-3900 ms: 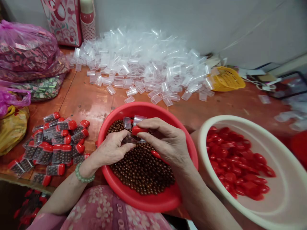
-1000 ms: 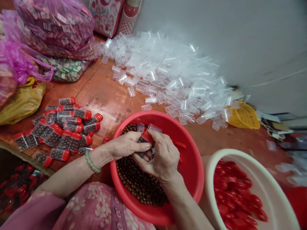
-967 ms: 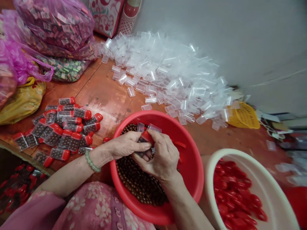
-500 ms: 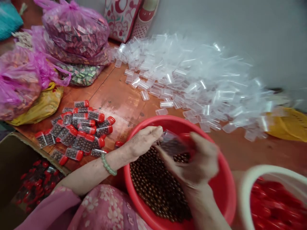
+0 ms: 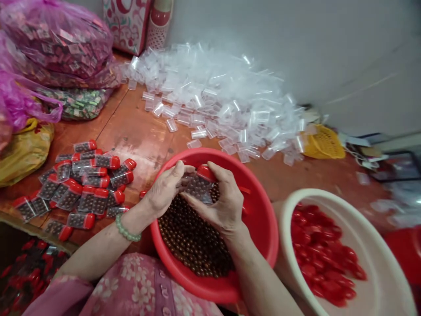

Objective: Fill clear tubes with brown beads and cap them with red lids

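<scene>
A small clear plastic case (image 5: 199, 188) with a red cap, filled with dark round beads, is pinched in my right hand (image 5: 226, 199) between thumb and fingers. Beside the case's left side is my left hand (image 5: 166, 186), fingers extended and slightly cupped, wearing a green bead bracelet (image 5: 127, 229). Whether its fingertips touch the case is hard to tell. Both hands hover above a red basin (image 5: 263, 254), where a heap of shiny dark brown beads (image 5: 194, 239) lies.
Filled red-capped cases (image 5: 94, 199) lie left, with more in a box (image 5: 29, 267) below. Clear empty cases (image 5: 213, 96) are piled along the wall. A cream tub (image 5: 368, 245) holds red caps (image 5: 322, 259). Bulging purple bags (image 5: 66, 44) and a yellow basket (image 5: 324, 142) stand farther off.
My view has swung to the right, bringing more of the cream tub in. The case, blurred by motion before, is now steadier, and its red cap points up beside my left hand.
</scene>
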### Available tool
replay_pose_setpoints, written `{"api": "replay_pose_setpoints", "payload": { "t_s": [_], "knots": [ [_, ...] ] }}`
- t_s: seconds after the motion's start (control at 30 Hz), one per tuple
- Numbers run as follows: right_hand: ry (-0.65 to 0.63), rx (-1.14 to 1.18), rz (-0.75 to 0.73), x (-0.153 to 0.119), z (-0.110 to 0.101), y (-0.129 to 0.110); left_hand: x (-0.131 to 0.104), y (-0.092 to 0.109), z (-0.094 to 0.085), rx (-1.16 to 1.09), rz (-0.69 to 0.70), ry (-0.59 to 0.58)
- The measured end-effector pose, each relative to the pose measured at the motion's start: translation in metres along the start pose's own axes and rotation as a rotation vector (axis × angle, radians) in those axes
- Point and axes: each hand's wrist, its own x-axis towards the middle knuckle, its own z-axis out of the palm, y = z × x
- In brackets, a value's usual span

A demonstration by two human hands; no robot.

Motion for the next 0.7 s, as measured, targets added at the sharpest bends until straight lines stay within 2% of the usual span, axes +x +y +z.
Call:
{"api": "replay_pose_setpoints", "payload": {
  "t_s": [0.33,0.47,0.6,0.7],
  "knots": [
    [-0.008,0.131,0.052,-0.002,-0.003,-0.005,-0.001,-0.001,-0.002,0.105,0.036,-0.14],
    [-0.024,0.132,0.011,-0.002,-0.006,-0.013,-0.007,-0.005,0.001,0.188,0.091,-0.115],
    [-0.028,0.114,-0.03,-0.004,-0.004,-0.017,-0.014,-0.01,0.002,0.186,0.048,-0.129],
    [-0.039,0.116,-0.1,-0.008,0.001,-0.019,-0.02,-0.012,0.003,0.246,0.052,-0.077]
  ]
}}
